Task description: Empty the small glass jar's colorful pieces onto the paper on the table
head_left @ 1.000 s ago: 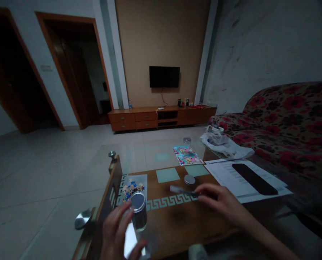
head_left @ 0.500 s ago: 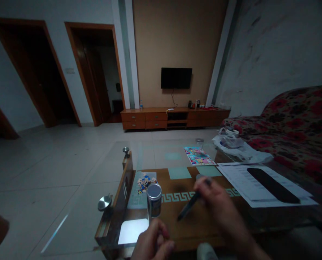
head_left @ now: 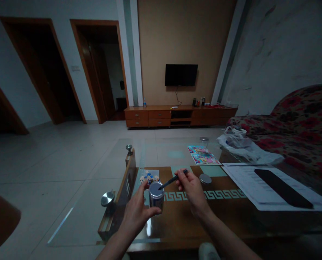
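Observation:
A small clear jar with a silver lid (head_left: 156, 190) stands upright on the glass-topped table. My left hand (head_left: 136, 207) is wrapped round its near-left side, thumb in front and fingers behind. In my right hand (head_left: 190, 189) is a dark pen (head_left: 174, 180), slanting down to the left. Its tip is at the top of the lid; whether it touches, I cannot tell. Just behind the jar lie jigsaw puzzle pieces (head_left: 148, 175) in a small pile, partly hidden. Beyond my right hand a loose silver round lid (head_left: 205, 178) rests on the table.
Papers (head_left: 243, 180) with a long black object (head_left: 282, 187) lie at the right. Further back are a colourful printed sheet (head_left: 201, 156), a clear jar (head_left: 204, 142) and a white plastic bag (head_left: 255, 151). A metal table fitting (head_left: 107, 199) rises at the left.
My left hand has opened from its curl and gone forward round the jar. My right hand has brought the pen left, its tip now at the jar's lid. The view has shifted slightly.

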The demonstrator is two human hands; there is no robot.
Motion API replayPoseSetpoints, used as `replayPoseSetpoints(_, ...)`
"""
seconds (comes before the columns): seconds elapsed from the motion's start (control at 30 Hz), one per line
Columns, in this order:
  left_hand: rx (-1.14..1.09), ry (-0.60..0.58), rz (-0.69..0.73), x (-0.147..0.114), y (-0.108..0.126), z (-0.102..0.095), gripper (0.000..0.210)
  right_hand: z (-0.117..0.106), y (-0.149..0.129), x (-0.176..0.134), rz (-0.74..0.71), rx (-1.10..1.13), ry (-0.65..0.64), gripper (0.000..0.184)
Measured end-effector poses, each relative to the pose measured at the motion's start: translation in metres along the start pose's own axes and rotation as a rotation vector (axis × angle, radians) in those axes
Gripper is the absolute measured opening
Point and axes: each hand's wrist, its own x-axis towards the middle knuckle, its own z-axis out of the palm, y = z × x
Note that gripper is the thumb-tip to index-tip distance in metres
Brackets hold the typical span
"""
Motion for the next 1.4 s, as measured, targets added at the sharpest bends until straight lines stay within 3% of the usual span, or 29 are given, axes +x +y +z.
replayPoseSetpoints(0.13, -0.093, -0.062, 0.006, -0.001, 0.013, 0.007, 0.058, -0.008, -0.003, -0.010, -0.011, 0.015, -0.004, 0.045)
replayPoseSetpoints(0.27, -0.340, -0.291, 0.083, -0.004, 0.002, 0.003, 0.053, -0.022, -0.012, -0.027, -0.149, -0.078, -0.041, 0.036)
replayPoseSetpoints(0.37, -0.448, -0.439, 0.067, -0.010, -0.008, -0.005, 0.057, -0.027, -0.015, -0.041, -0.275, -0.170, -0.136, 0.029)
replayPoseSetpoints(0.47, -0.475, -0.509, 0.030, -0.015, -0.008, -0.010, 0.057, -0.025, -0.014, -0.050, -0.425, -0.250, -0.271, 0.024)
replayPoseSetpoints(0.67, -0.518, -0.556, 0.031, -0.014, -0.003, -0.007, 0.057, -0.021, -0.009, -0.056, -0.642, -0.286, -0.445, 0.022)
replayPoseSetpoints(1.07, -0.475, -0.550, 0.038, -0.018, -0.004, -0.006, 0.055, -0.018, -0.001, -0.056, -0.687, -0.292, -0.457, 0.023)
replayPoseSetpoints(1.4, -0.362, -0.528, 0.163, -0.020, -0.001, -0.004, 0.052, -0.019, -0.012, -0.056, -0.738, -0.407, -0.507, 0.021)
